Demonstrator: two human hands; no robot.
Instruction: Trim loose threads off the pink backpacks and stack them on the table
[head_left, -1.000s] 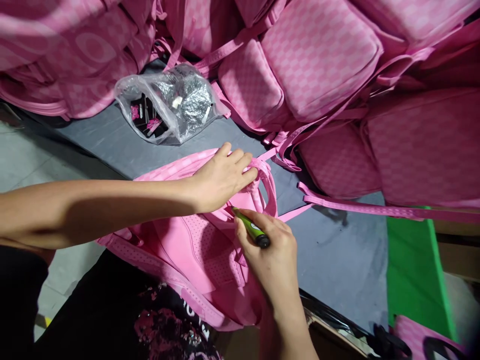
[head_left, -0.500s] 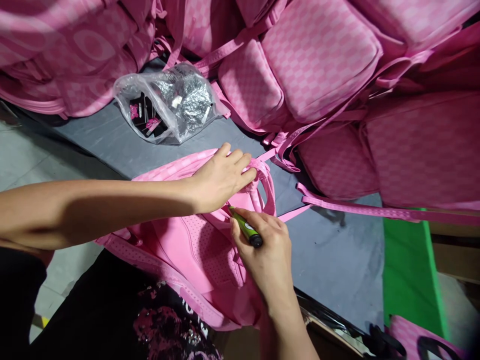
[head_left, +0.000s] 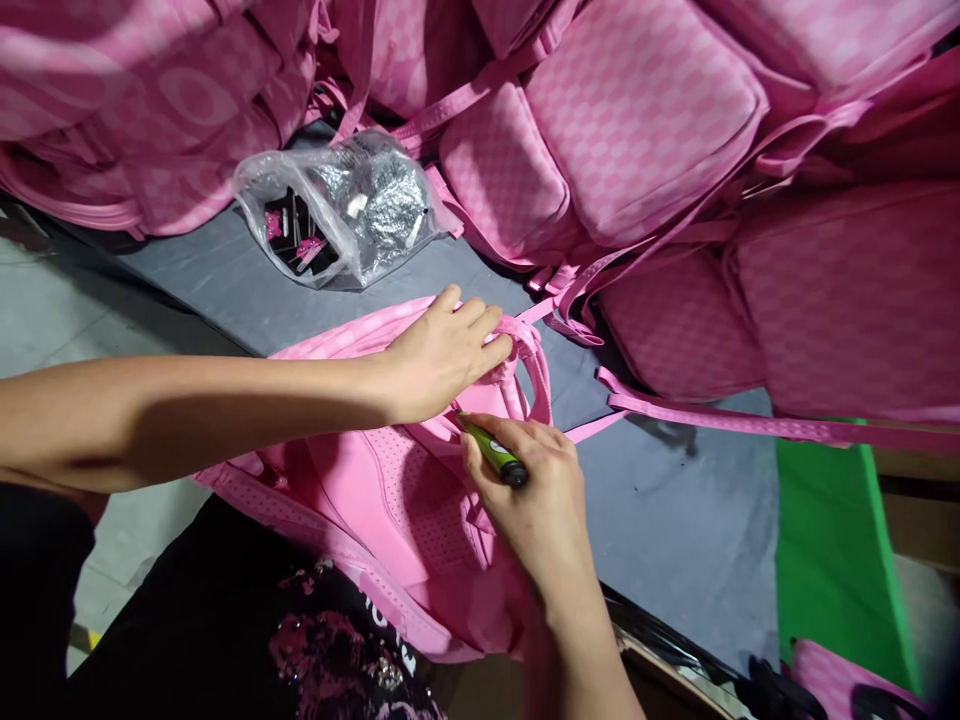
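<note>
A pink backpack (head_left: pixel 345 500) lies with its padded, perforated back panel facing up, partly over the table edge near my body. My left hand (head_left: pixel 450 350) grips its top edge beside the carry-handle loop (head_left: pixel 541 385), fingers bent over the fabric. In my right hand (head_left: pixel 536 500) is a short green handheld tool with a black end (head_left: pixel 495 455), held between thumb and fingers. Its tip points into the fabric just below my left hand; what it touches there is hidden, and I cannot tell its exact kind.
A clear plastic bag (head_left: pixel 360 210) with black cards bearing pink pieces lies on the grey tabletop (head_left: pixel 675 520). Checkered pink backpacks (head_left: pixel 645 120) are piled along the far side, straps trailing onto the table. Green material (head_left: pixel 832 540) hangs at the right.
Both hands keep nearly the same place on the backpack, the tool still in the right. The view has shifted very slightly.
</note>
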